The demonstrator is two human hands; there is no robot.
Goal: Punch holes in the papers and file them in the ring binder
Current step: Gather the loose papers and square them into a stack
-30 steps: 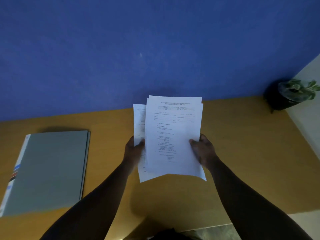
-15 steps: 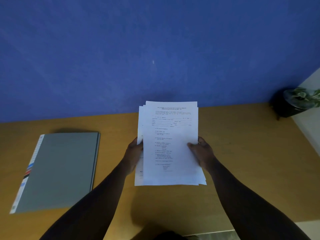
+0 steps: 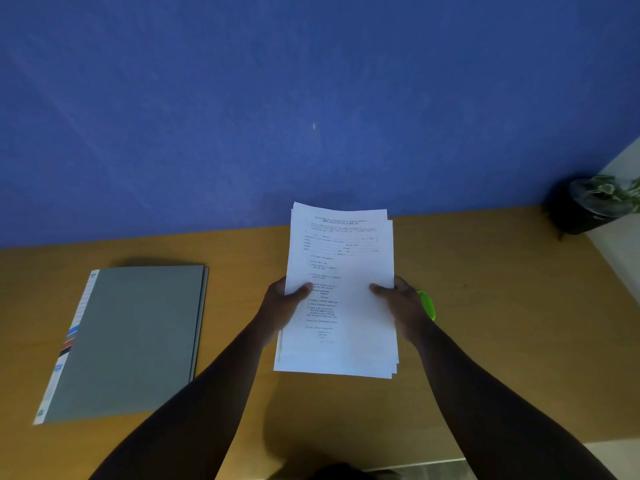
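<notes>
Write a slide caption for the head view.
Both hands, left hand and right hand, hold a sheaf of printed papers above the wooden desk, closed grey binder lying to the left.

Matt white paper sheets (image 3: 341, 292), smooth wooden desk (image 3: 502, 323), matt grey card binder (image 3: 131, 337)

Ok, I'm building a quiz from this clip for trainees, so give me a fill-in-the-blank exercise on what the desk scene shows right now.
1. The left hand and the right hand both grip the stack of ____.
2. The grey ring binder lies on the wooden desk with its cover ____.
3. The small object peeking out beside the right hand is bright ____.
4. The potted plant stands at the desk's far ____ corner.

Missing words: papers; closed; green; right
</notes>
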